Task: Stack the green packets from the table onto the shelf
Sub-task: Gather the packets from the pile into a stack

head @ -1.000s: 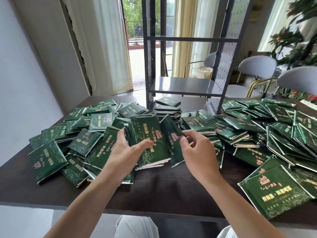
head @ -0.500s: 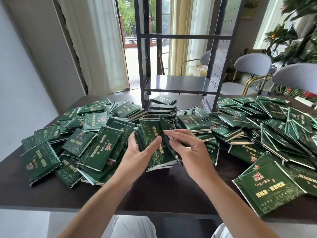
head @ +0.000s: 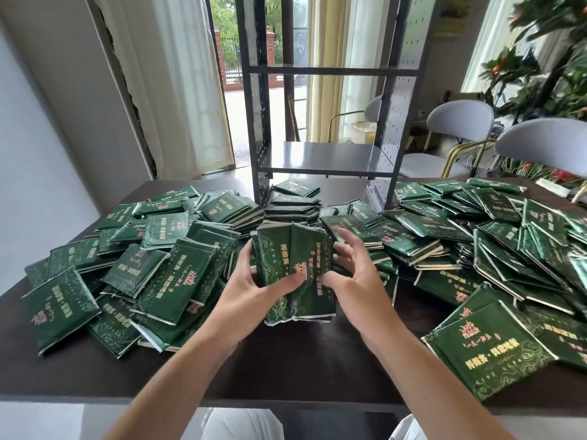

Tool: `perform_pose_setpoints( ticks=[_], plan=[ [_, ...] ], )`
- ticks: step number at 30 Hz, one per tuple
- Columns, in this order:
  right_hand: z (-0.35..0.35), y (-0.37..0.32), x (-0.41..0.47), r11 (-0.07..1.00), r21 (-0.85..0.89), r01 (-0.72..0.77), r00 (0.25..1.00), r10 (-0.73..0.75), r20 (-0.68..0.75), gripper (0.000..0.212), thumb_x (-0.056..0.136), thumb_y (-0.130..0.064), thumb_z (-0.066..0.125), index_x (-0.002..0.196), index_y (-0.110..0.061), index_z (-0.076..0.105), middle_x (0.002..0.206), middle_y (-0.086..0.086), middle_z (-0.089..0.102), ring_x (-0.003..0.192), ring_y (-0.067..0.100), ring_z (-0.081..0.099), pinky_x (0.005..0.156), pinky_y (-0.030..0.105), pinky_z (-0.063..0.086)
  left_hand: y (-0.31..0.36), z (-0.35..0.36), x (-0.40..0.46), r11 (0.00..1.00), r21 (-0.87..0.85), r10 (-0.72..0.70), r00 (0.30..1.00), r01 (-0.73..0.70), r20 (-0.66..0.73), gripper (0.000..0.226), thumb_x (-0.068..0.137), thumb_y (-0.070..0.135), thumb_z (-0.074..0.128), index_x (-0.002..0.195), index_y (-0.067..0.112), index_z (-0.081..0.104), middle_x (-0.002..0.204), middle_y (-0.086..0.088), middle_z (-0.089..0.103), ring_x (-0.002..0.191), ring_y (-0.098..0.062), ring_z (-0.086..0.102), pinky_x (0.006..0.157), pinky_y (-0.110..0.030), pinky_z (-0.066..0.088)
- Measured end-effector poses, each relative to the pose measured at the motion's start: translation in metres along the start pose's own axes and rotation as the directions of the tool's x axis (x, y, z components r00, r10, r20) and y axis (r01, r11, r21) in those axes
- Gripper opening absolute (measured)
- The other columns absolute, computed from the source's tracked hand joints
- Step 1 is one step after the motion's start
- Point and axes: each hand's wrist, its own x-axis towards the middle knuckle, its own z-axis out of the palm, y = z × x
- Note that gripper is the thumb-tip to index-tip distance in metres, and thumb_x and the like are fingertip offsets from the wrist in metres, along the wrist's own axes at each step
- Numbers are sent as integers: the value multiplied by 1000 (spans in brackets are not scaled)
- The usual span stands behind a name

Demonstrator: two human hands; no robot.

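A bundle of green packets (head: pixel 297 271) stands near-upright at table centre, w/ left hand (head: pixel 254 296) and right hand (head: pixel 346 274) gripping its sides, fingers curled round it, likely squaring edges for carrying. Loose packets (head: pixel 165 274) heaped on both sides on the dark table (head: pixel 286 369). Metal shelf (head: pixel 320 157) behind is bare.

The packets (head: pixel 295 268) are dark green with gold swirl patterns, gold lettering and a red-pink emblem. The counter (head: pixel 286 360) is dark brown. The shelf (head: pixel 324 157) is dark grey, its side panels dotted with holes. The chairs (head: pixel 457 122) are pale grey with gold legs.
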Motion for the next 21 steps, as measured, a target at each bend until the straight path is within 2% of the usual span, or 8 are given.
perform_pose_setpoints(
  ticks=[3, 6, 9, 11, 14, 16, 19, 21],
  plan=[
    [-2, -2, 2, 971, 188, -151, 986, 133, 102, 69, 89, 6, 54, 138, -39, 36, 122, 2, 57, 97, 9, 64, 67, 15, 52, -1, -3, 3, 999, -3, 47, 999, -47, 19, 82, 77, 15, 85, 143, 33, 40, 102, 14, 77, 97, -3, 72, 80, -11, 54],
    [-1, 1, 3, 972, 210, -107, 991, 86, 105, 69, 78, 9, 54, 134, -31, 47, 112, 9, 70, 103, 22, 69, 86, 36, 59, -2, -1, 3, 995, -7, 99, 993, -98, 61, 83, 80, -2, 80, 145, 28, 37, 106, 0, 75, 96, -3, 72, 83, -16, 55],
    [4, 7, -1, 977, 207, -48, 997, 34, 72, 83, 78, 22, 43, 140, -33, 48, 114, -1, 72, 97, 5, 69, 80, 22, 55, -10, 11, 0, 991, 10, 134, 980, -136, 145, 89, 80, -19, 66, 138, 38, 30, 100, 0, 73, 85, -4, 70, 75, -14, 53],
    [10, 10, -6, 974, 223, -46, 996, 28, 83, 92, 79, 29, 37, 144, -36, 44, 124, -2, 68, 98, 2, 69, 75, 18, 54, -18, 17, 0, 993, 17, 115, 979, -120, 165, 98, 78, -23, 59, 124, 57, 25, 90, -3, 70, 74, -12, 64, 68, -17, 53],
    [13, 13, -9, 970, 242, -16, 998, 0, 68, 95, 79, 31, 35, 146, -36, 43, 134, -1, 63, 106, 7, 68, 76, 18, 54, -23, 18, 1, 992, 10, 123, 980, -126, 157, 103, 68, -8, 63, 97, 85, 30, 89, 2, 71, 79, -14, 64, 72, -26, 55],
    [11, 12, -7, 969, 246, -23, 999, 10, 52, 95, 78, 31, 34, 143, -36, 46, 131, 1, 64, 100, 6, 69, 73, 17, 53, -22, 17, 1, 992, 11, 125, 975, -129, 184, 105, 69, -6, 68, 95, 88, 28, 97, 8, 75, 89, -11, 69, 79, -24, 56],
    [11, 12, -7, 969, 246, 1, 999, -9, 33, 92, 76, 31, 33, 140, -33, 49, 122, -3, 70, 106, 9, 68, 80, 20, 54, -19, 17, 0, 992, 4, 126, 977, -129, 173, 113, 75, -11, 73, 107, 84, 22, 110, 10, 75, 104, -9, 70, 88, -24, 54],
    [13, 12, -10, 974, 226, 29, 1000, -29, -7, 90, 77, 31, 34, 141, -32, 47, 116, -12, 71, 109, 6, 67, 86, 23, 53, -21, 16, 0, 993, 5, 118, 978, -121, 169, 112, 73, -6, 72, 103, 90, 24, 109, 11, 75, 102, -9, 70, 90, -25, 54]
  ],
)
